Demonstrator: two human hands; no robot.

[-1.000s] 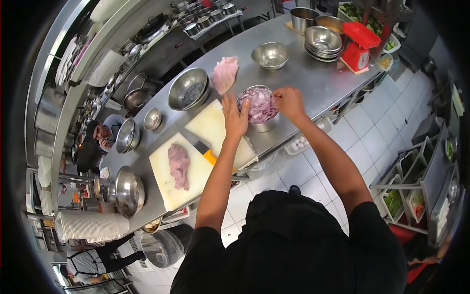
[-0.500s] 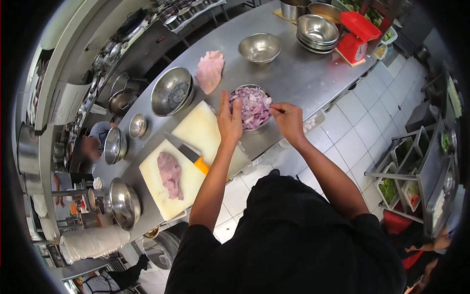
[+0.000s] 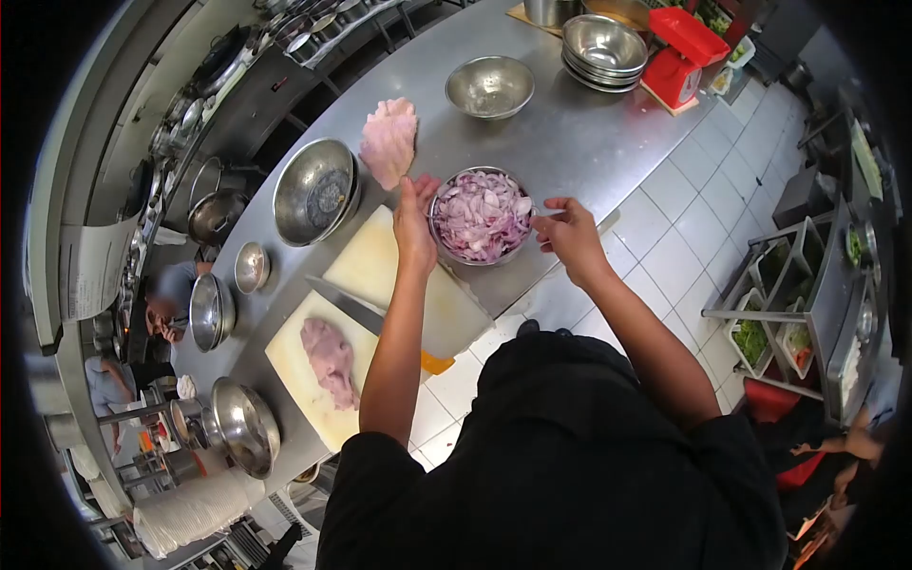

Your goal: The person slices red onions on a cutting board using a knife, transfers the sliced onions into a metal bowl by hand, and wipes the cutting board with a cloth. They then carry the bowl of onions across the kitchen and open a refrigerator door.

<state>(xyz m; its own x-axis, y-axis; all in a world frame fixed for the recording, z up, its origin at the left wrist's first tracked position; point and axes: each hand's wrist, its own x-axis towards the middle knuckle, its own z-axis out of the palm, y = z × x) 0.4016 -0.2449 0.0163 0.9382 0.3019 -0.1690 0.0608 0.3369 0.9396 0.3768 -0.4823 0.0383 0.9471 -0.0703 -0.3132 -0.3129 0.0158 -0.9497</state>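
A metal bowl heaped with sliced purple onions (image 3: 482, 216) stands on the steel table. My left hand (image 3: 416, 223) is at the bowl's left side, fingers apart, with its palm turned toward the rim. At the right side is my right hand (image 3: 570, 235), its fingers parted and close to the rim. Left of the bowl lie two pale cutting boards (image 3: 366, 261). A piece of raw meat (image 3: 329, 361) rests on the nearer one. The knife (image 3: 347, 304) lies across the boards, partly hidden by my left forearm. Another flat piece of meat (image 3: 389, 142) is on the table behind my left hand.
An empty-looking bowl (image 3: 490, 87) stands farther back, near stacked bowls (image 3: 605, 47) and a red scale (image 3: 679, 59). More bowls (image 3: 316, 193) line the table's far left side. A person (image 3: 171, 294) is beyond the table. White tubs (image 3: 750, 337) sit in a rack at right.
Both hands have spread slightly away from the onion bowl, and my right fingers have opened from a pinch. The view has shifted, showing the bowl lower and farther left.
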